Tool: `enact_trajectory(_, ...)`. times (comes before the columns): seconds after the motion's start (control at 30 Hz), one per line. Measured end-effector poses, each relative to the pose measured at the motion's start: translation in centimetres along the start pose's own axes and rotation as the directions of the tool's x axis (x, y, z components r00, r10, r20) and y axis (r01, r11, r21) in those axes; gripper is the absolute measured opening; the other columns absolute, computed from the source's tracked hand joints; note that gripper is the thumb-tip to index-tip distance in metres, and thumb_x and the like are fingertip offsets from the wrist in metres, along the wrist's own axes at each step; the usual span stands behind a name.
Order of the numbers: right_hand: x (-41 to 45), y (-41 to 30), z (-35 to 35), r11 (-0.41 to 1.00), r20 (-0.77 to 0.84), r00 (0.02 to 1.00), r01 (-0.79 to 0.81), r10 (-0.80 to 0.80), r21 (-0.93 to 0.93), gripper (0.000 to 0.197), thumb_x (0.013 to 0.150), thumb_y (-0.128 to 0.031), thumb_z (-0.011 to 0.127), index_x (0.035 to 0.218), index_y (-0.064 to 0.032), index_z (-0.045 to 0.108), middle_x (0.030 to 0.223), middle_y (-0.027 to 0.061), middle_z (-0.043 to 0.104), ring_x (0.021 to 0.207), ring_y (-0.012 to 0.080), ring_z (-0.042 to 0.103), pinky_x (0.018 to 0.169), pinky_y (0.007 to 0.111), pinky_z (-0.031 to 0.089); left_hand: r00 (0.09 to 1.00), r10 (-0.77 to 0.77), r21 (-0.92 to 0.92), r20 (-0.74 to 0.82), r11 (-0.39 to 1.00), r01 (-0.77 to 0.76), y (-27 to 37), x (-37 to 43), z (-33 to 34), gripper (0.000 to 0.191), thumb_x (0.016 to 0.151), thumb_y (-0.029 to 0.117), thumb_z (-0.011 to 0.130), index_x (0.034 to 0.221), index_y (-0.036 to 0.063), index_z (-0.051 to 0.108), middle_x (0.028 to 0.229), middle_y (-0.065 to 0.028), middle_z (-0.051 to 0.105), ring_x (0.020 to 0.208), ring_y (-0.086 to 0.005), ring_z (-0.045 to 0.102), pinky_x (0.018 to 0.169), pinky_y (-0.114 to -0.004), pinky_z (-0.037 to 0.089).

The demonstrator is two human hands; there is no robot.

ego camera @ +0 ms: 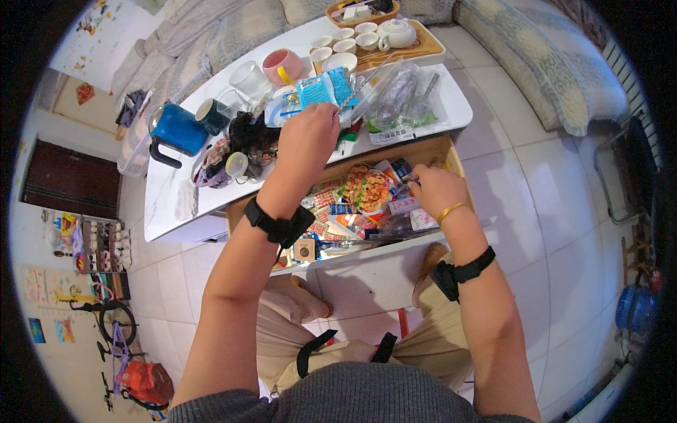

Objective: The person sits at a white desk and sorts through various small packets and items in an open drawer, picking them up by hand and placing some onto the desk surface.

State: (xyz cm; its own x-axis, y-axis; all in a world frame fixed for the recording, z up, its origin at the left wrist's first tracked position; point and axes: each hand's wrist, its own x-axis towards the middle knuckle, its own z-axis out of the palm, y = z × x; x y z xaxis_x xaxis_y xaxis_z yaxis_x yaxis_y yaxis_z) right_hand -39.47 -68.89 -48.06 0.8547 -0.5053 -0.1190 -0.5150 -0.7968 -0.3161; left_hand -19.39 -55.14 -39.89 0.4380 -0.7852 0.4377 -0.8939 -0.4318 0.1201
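My left hand (pixel 308 136) is raised over the near edge of the white table (pixel 164 206), its fingers closed on a thin rod (pixel 366 82) that slants up to the right. Behind that hand lies a blue plastic packet (pixel 322 90). My right hand (pixel 440 191) reaches into the right side of the pulled-out drawer (pixel 456 161). Its bent fingers are by a dark blue packet (pixel 402 168); whether they grip anything is unclear. Packets fill the drawer, among them one with a food picture (pixel 372 191). A small tan box (pixel 304 249) is at the front left.
Clear plastic bags (pixel 407 98) lie at the table's right. Leftward are a pink mug (pixel 282 66), glass cups (pixel 247 79), dark hair (pixel 248 132) and a blue electric kettle (pixel 182 129). A tea tray (pixel 431 47) carries a white teapot (pixel 396 34) and several cups. Sofas stand behind.
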Motion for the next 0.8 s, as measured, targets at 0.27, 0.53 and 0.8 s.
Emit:
enact_trajectory(0.27,0.2,0.4,0.2,1.0,-0.015,1.0,0.005,-0.004,0.021,0.025,0.09,-0.03,0.062,0.1,-0.0078,0.064,0.094,0.0138,0.071,0.091,0.033,0.069,0.075,0.046,0.055,1.0,0.004,0.103,0.028,0.995,-0.007,0.2,0.9,1.5,0.017,0.089,0.02,0.064,0.096,0.006,0.069,0.086,-0.0158,0.068,0.076,-0.0355,0.066,0.068,-0.044,0.053)
enact_trajectory(0.53,0.2,0.2,0.2,1.0,-0.001,1.0,0.002,-0.002,0.008,0.025,0.09,-0.031,0.062,0.1,-0.0083,0.064,0.095,0.0132,0.071,0.091,0.0326,0.069,0.076,0.046,0.055,0.998,0.009,0.089,0.061,0.996,-0.015,0.6,0.7,1.2,0.019,0.092,0.022,0.059,0.099,0.0066,0.068,0.091,-0.0157,0.067,0.078,-0.0359,0.066,0.069,-0.045,0.053)
enact_trajectory(0.8,0.3,0.3,0.5,1.0,0.004,1.0,0.01,-0.01,0.017,0.025,0.09,-0.031,0.062,0.1,-0.0078,0.064,0.094,0.0135,0.071,0.092,0.0326,0.068,0.076,0.047,0.054,0.995,0.088,0.043,0.051,0.995,-0.09,0.8,0.9,2.0,0.018,0.092,0.022,0.06,0.101,0.0068,0.063,0.088,-0.0161,0.067,0.077,-0.037,0.065,0.066,-0.046,0.052)
